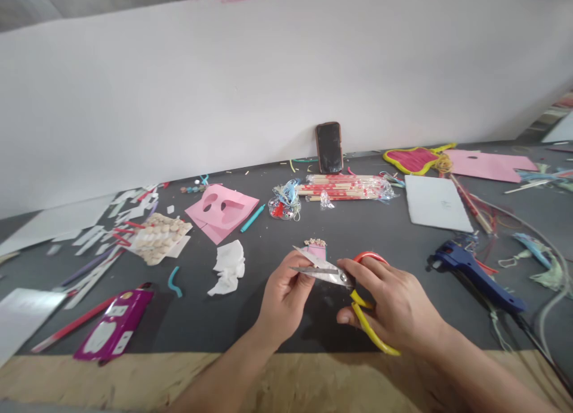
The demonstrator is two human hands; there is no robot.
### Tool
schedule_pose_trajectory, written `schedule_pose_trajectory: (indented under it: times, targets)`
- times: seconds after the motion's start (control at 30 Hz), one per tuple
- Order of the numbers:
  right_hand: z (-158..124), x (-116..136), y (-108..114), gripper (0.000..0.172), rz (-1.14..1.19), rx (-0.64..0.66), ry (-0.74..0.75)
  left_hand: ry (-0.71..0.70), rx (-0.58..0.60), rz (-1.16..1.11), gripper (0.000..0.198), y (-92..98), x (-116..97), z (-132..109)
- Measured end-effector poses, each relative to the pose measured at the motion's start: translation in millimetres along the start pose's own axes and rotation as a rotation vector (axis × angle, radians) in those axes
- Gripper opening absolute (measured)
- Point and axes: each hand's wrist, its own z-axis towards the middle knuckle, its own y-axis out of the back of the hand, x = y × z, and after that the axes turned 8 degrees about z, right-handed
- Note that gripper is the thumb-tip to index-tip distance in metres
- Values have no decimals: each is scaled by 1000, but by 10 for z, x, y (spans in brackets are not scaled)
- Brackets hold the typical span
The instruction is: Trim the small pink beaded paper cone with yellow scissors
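Note:
In the middle of the dark mat, my right hand grips a pair of scissors by their red and yellow handles. The blades are parted and point left, towards my left hand. That hand is closed, thumb against fingers, right at the blade tips; whatever it pinches is mostly hidden. Just beyond the blades shows a small pink piece topped with a row of little beige bits. Whether it lies on the mat or is held by my left fingers I cannot tell.
Left are crumpled white tissue, pink cut-out sheet, teal pen and purple packet. Behind stand wrapped sticks and a phone against the white wall. Right lie a white board and blue glue gun with its cord.

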Motion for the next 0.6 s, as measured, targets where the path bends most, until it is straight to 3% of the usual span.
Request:
schedule_pose_trajectory:
  times: [0.2,0.6]
  targets:
    - [7,-33,-48,54,43,17,3,-10,6,24,23,-7,15,21]
    - [-69,23,-27,45,-90,-8,31,-37,-21,-13,28,-43,3,15]
